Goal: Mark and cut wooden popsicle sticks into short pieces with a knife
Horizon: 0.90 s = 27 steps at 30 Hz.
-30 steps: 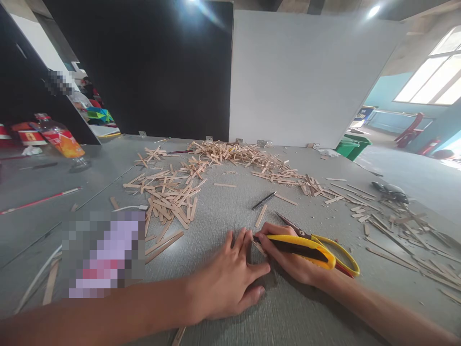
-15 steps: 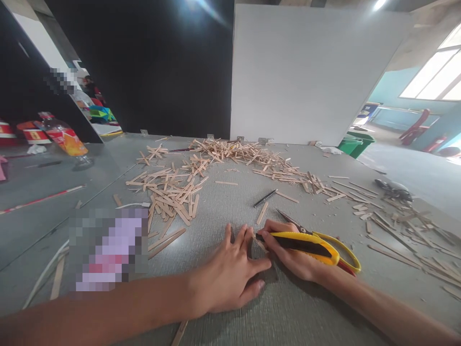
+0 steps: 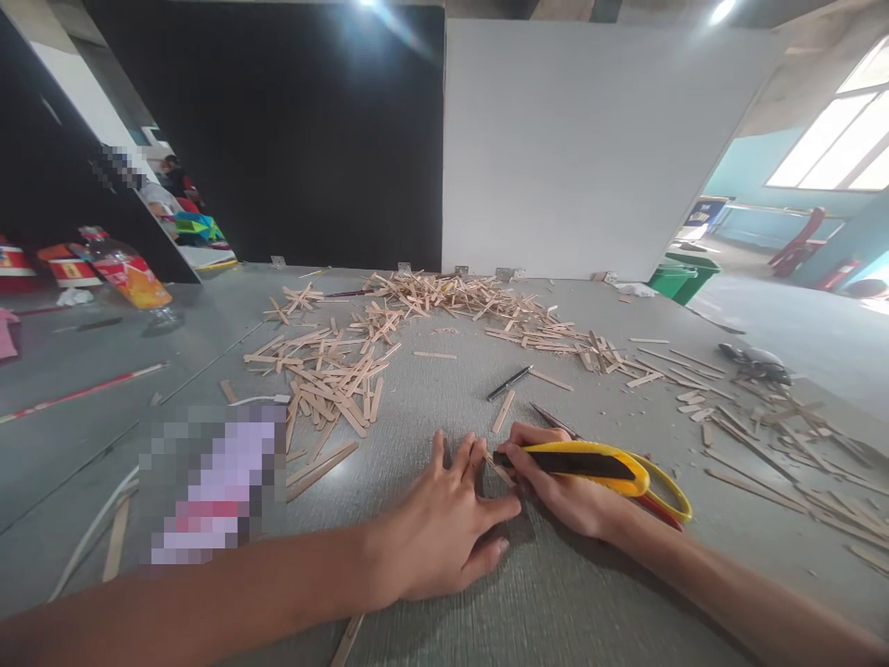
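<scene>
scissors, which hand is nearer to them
Right. The right hand, gripping the yellow cutter, is close beside the scissors; the left hand is farther off, on the other side of the right hand.

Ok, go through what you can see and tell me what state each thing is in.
Left hand: palm down, spread open
Yellow knife: gripped in the right hand; blade too small to make out
Small stick: lying between the hands
Scissors: lying partly hidden behind the knife
Pen: lying flat
Loose sticks: scattered and heaped
Bottle: cap on
Ceiling light: lit
</scene>
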Tool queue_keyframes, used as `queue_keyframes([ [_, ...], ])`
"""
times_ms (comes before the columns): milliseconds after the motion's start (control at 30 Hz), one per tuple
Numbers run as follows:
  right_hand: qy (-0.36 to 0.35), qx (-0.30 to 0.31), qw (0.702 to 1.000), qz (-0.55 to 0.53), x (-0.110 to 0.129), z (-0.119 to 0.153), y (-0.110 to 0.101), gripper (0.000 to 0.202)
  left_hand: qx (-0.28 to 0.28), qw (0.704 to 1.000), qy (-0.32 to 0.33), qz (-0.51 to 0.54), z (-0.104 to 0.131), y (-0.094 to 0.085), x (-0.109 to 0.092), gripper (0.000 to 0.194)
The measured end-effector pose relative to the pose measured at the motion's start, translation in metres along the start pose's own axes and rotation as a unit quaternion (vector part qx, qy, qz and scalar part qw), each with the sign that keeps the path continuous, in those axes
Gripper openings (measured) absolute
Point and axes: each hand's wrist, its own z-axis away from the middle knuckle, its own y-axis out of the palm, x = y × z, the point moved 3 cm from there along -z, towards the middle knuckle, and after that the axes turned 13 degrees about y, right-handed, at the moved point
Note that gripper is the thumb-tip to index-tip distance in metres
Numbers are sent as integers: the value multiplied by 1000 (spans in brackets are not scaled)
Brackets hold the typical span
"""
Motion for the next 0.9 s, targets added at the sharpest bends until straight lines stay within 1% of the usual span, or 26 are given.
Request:
queue_keyframes([
  [100,2,4,1000,9,1,0,0,41,-2,1000,1,-1,0,0,0,38],
  [167,2,11,1000,-4,2,-1,0,42,0,1000,-1,2,0,-1,-1,38],
  [333,56,28,991,-115,-3,-2,3,44,5,1000,-8,7,-1,-2,-4,36],
  [400,55,22,989,-135,-4,-1,5,43,1,1000,-9,-9,-3,-5,-4,33],
  [433,50,21,988,-147,-4,-1,5,43,-8,1000,-2,-21,-4,-9,-4,31],
  [500,42,17,984,-173,-2,-1,5,42,-50,998,20,-39,-6,-26,-7,25],
  [533,42,16,982,-185,-1,-1,5,41,-83,995,31,-36,-6,-39,-10,24],
  [567,42,13,981,-190,0,-1,4,40,-123,992,30,-17,-5,-56,-13,27],
  [600,43,8,981,-188,1,-1,3,39,-170,985,15,27,-2,-74,-17,30],
  [633,44,3,982,-183,2,-1,2,38,-195,976,-11,96,3,-92,-20,32],
  [667,48,1,983,-178,2,-1,2,38,-211,962,-52,167,8,-108,-22,39],
  [700,50,1,984,-174,2,-1,2,38,-212,942,-91,246,13,-121,-24,48],
  [767,54,2,984,-168,1,-1,3,37,-226,881,-135,393,21,-141,-26,49],
  [800,56,2,984,-167,0,-1,3,36,-244,863,-157,414,24,-147,-25,42],
  [833,58,1,984,-167,0,-2,4,36,-256,862,-180,398,25,-150,-21,27],
  [867,59,0,984,-166,-1,-2,4,35,-278,870,-198,355,25,-153,-16,24],
  [900,60,-1,984,-165,-2,-2,5,35,-293,884,-206,302,25,-153,-11,29],
])
